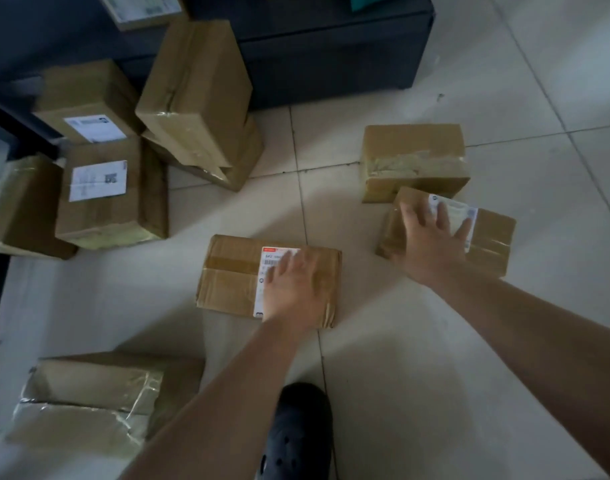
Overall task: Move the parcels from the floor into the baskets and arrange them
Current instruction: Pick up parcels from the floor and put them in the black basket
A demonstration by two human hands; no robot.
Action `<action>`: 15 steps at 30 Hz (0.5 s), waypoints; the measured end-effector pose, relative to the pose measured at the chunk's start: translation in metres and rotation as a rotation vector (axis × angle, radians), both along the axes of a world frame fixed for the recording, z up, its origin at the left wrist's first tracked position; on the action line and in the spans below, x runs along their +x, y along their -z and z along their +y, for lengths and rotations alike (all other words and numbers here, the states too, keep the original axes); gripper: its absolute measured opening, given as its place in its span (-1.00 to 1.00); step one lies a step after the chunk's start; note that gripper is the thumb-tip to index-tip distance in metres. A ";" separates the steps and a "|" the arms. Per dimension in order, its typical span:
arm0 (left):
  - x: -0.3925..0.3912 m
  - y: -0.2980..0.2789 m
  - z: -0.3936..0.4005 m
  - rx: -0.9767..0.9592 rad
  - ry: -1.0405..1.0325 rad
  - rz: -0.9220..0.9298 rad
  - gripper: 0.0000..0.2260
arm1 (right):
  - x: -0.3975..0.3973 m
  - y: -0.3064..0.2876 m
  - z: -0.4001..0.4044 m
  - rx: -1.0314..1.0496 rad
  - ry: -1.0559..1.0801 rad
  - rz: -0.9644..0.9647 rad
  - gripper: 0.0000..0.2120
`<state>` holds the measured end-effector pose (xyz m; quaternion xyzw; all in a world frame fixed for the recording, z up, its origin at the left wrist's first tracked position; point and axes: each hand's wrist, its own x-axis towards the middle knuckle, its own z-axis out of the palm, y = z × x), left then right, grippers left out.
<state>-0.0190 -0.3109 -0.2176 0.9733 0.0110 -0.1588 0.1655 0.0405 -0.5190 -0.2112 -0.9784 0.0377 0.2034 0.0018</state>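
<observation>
Below, left hand (294, 285) spread on flat parcel (234, 275), right hand (431, 237) spread, perhaps touching, labelled parcel (490, 237)

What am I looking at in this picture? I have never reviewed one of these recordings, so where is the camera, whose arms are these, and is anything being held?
There is one picture, from a wide-angle camera worn on a person's head, looking down at a tiled floor. The two bare arms are that person's own. The left hand lies flat, fingers spread, on a labelled parcel in the middle. The right hand rests on a second labelled parcel, which touches a larger taped box behind it. Neither parcel is lifted or clearly gripped yet. More cardboard parcels are piled at the left, and one dark shoe shows at the bottom. No basket is clearly identifiable.
</observation>
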 end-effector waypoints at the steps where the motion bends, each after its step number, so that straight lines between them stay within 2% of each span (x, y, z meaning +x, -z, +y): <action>1: 0.004 -0.001 -0.012 -0.040 0.028 0.015 -0.56 | 0.002 0.005 -0.002 -0.001 -0.021 0.009 -0.19; 3: 0.009 0.000 -0.034 -0.095 0.103 0.030 -0.55 | 0.006 0.010 -0.005 0.035 -0.031 -0.053 -0.14; 5: 0.009 0.005 -0.050 -0.069 0.215 0.061 -0.46 | 0.016 0.013 -0.009 0.070 0.024 -0.129 -0.03; 9: 0.010 0.019 -0.051 0.069 0.362 0.187 -0.33 | 0.030 0.014 -0.016 0.038 0.052 -0.068 0.09; 12: 0.015 0.021 -0.032 0.086 0.278 0.170 -0.36 | 0.014 0.014 0.001 0.022 -0.046 -0.120 0.15; 15: 0.020 0.023 -0.012 -0.039 0.079 0.045 -0.43 | -0.017 0.015 0.027 0.009 -0.175 -0.268 0.12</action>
